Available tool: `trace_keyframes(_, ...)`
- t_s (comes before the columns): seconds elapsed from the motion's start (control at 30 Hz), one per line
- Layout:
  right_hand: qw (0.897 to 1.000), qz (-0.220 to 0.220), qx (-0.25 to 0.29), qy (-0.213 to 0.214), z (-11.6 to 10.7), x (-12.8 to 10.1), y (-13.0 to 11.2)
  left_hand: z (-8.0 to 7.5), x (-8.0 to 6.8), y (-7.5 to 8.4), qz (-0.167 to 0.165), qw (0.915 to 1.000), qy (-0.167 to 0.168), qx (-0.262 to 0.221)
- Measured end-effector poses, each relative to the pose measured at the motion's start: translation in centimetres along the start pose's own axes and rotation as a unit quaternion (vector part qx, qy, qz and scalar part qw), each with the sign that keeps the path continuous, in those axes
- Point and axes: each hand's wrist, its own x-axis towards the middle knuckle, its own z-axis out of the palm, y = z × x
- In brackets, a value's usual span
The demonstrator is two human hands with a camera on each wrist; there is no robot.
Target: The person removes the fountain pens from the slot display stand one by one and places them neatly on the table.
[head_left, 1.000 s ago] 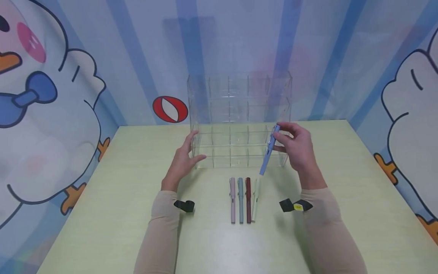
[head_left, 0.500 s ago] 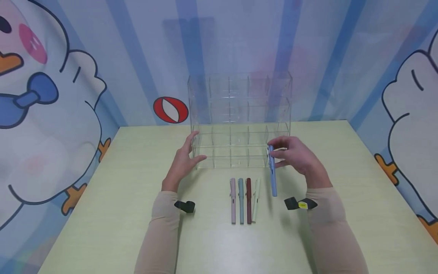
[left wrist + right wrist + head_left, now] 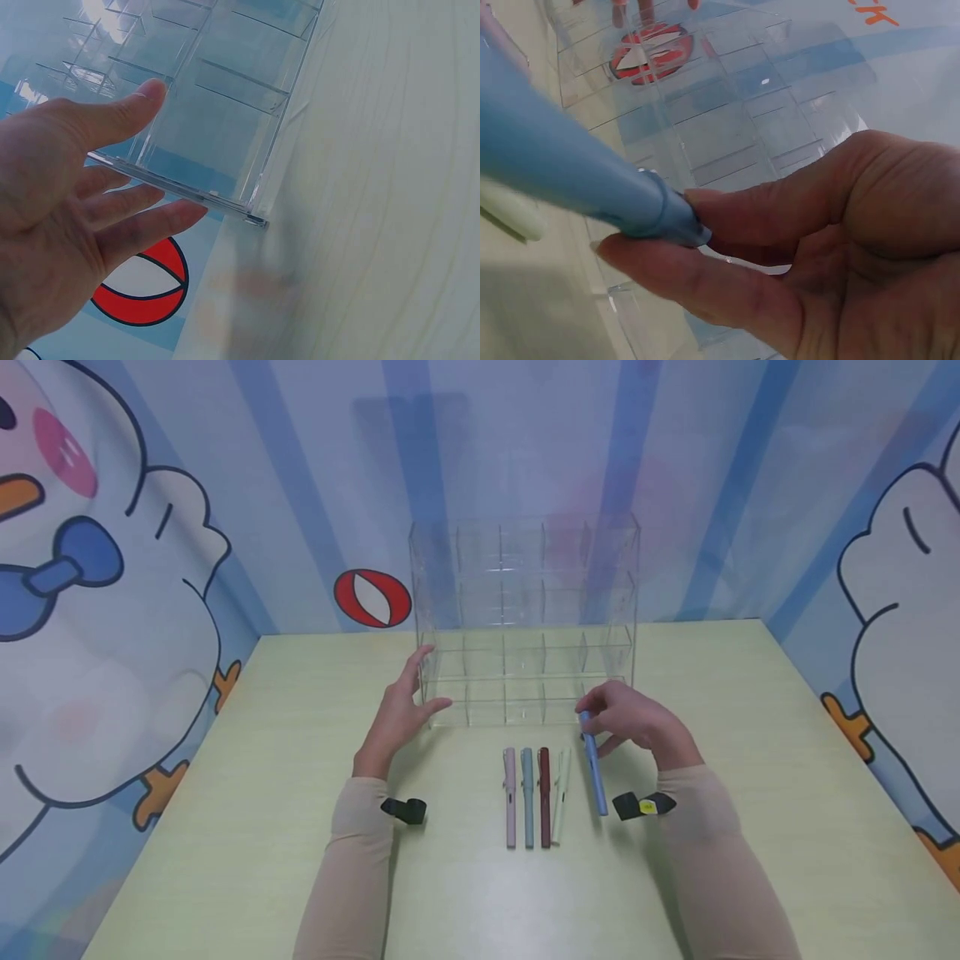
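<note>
A clear acrylic rack [image 3: 523, 679] with tiered compartments stands at the back of the table. At its left side is my left hand [image 3: 397, 722], fingers extended. In the left wrist view the thumb [image 3: 124, 120] lies across the front and the other fingers [image 3: 150, 225] along the outside of the side panel. My right hand [image 3: 633, 718] pinches a blue pen [image 3: 594, 777] by its capped end, before the rack's lower right corner. The pen slants toward the front of the table. To its left lie a lilac pen [image 3: 510, 797], a grey-blue pen [image 3: 528, 797], a dark red pen [image 3: 544, 797] and a pale green pen [image 3: 561, 797].
The light wooden table [image 3: 225, 827] runs to a striped blue backdrop [image 3: 510, 443] printed with cartoon birds. Black wrist straps [image 3: 405, 811] sit over both sleeves. The pale green pen leans slightly, its lower end close to the dark red one.
My right hand has come down and forward from the rack's right side with the blue pen, whose free end now sits lower, right of the row. The left hand stays put.
</note>
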Motion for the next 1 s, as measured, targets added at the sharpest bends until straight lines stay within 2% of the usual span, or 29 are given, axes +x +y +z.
trace_keyframes(0.5,0.995,0.042,-0.076,-0.04,1.2,1.0,1.4,0.1,0.0,-0.3,0.007,1.0,0.001,-0.004)
trace_keyframes(1.0,0.987,0.068,-0.145,-0.012,2.6,1.8,2.0,0.1,0.0,-0.2,0.001,1.0,0.0,0.0)
